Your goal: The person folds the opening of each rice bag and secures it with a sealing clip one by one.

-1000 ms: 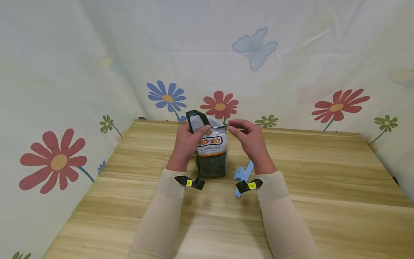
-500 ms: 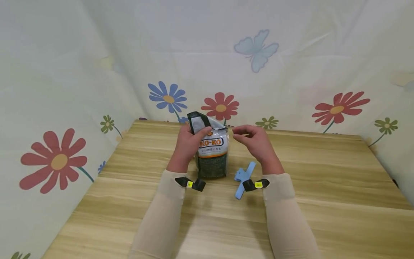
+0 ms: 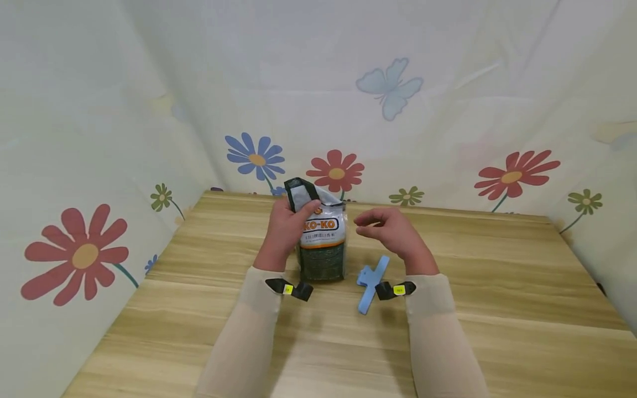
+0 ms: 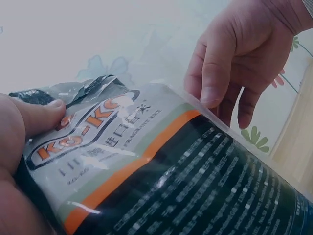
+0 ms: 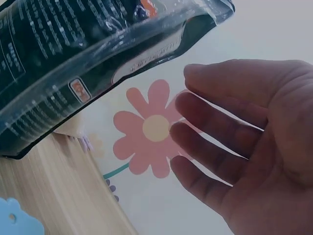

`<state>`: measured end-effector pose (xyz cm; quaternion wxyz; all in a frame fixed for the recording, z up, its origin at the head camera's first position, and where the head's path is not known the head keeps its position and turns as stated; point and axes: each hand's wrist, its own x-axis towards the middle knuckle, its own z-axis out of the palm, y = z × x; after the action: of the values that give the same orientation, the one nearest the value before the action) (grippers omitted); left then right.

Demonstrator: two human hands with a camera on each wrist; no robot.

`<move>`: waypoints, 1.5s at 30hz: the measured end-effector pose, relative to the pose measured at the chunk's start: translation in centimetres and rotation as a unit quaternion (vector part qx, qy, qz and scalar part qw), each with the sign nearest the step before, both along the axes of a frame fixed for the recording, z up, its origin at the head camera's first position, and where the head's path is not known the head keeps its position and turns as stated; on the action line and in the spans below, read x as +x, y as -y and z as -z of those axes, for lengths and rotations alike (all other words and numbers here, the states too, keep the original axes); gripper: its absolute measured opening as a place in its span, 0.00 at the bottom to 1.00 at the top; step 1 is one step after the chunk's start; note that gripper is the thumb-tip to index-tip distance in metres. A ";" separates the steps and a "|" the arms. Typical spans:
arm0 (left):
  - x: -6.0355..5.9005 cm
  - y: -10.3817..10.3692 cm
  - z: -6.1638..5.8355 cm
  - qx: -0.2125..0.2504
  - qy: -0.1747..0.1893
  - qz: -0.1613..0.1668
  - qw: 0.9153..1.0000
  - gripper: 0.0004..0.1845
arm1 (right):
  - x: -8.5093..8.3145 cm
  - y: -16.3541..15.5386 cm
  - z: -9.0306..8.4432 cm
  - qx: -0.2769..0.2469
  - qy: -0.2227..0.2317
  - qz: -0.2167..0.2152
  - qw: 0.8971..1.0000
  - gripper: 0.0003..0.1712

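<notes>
Upright on the desk point(image 3: 473, 265), the rice bag point(image 3: 322, 243) runs its long axis vertically, folded top uppermost. Left hand point(image 3: 285, 229) fingers pinch that fold; right hand point(image 3: 393, 232) hovers beside it, relaxed and empty. Folding looks done (clamping isn't): the blue clip point(image 3: 370, 284) lies unused nearby.

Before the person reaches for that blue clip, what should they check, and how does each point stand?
1. Rice bag upright on the table: ok.
2. Left hand has a grip near the bag's top: ok.
3. Right hand free, holding nothing: ok.
4. Blue clip on the table beside the right wrist: ok.
5. Bag top folded flat for clipping: not ok, it stands crumpled.
6. Clip's jaws working: cannot tell.
</notes>
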<state>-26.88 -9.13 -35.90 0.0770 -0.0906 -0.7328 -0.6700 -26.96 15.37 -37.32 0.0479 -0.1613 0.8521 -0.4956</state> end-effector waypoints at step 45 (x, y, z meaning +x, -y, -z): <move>-0.3 0.6 -0.4 -0.007 0.023 -0.017 1.000 0.18 | -1.0 0.1 2.1 0.176 0.144 -0.134 0.964 0.14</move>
<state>-27.16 -9.77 -35.48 0.0712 -0.0633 -0.7408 -0.6650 -27.97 15.25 -39.45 0.2639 -0.1902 0.8806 -0.3445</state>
